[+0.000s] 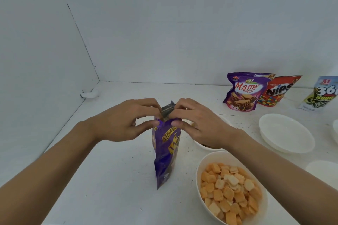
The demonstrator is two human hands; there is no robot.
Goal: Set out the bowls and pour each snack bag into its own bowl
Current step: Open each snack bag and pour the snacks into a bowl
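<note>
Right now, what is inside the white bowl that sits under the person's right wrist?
The white bowl under the right wrist is mostly covered by the right hand. Only a small dark patch shows inside, near its front rim; what it is cannot be told. The rest of its inside is hidden.

between our hands we see a purple bag with yellow lettering and a silvery inner lining at its mouth. right of our right hand, a white bowl holds pale orange squares. beyond it stand a purple mamz bag, a red nips bag, and a white table.
</note>
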